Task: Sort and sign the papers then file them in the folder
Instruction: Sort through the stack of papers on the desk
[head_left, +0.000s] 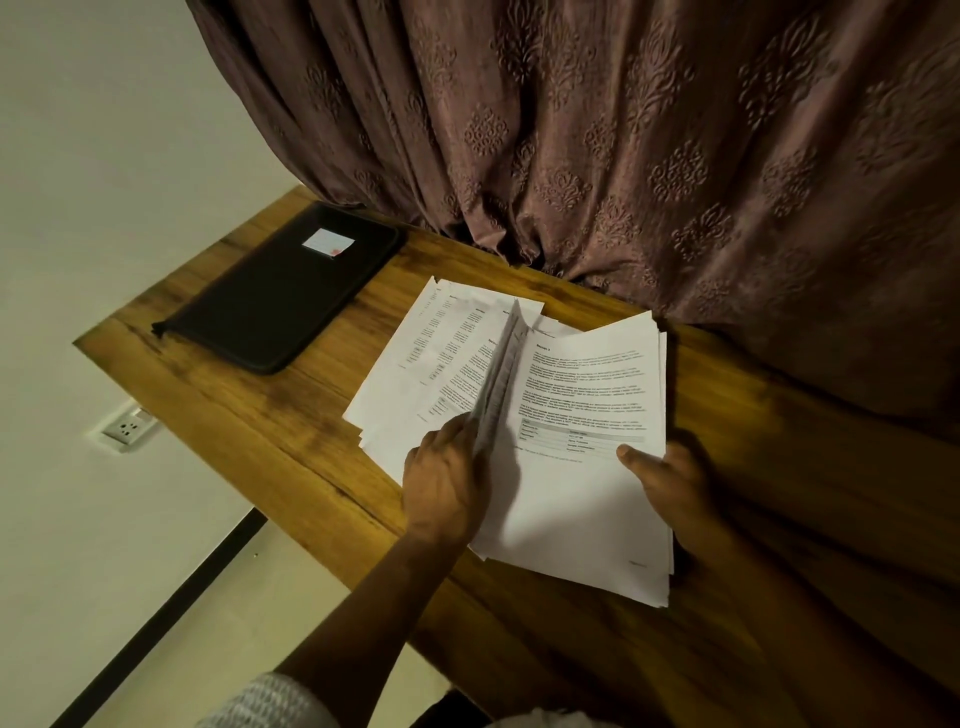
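A pale knitted sleeve is showing at the near edge. The left hand is gripping a few lifted sheets by their near edge, its fingers curling against the paper. The sheets are standing almost on edge and are blurred. The right hand is pinching the near right side of the stack of papers: the thumb is lying flat on the top page, and the other fingers are tucked beneath, out of sight. That top page is carrying printed paragraphs and a small table. Left of the lifted sheets, more thin white pages are lying fanned on the wood-grain desk. Farther left, a black folder with rounded corners and a white label is lying flat and closed. Behind, a brown curtain with embossed motifs is hanging in folds, brushing the desk's far edge.
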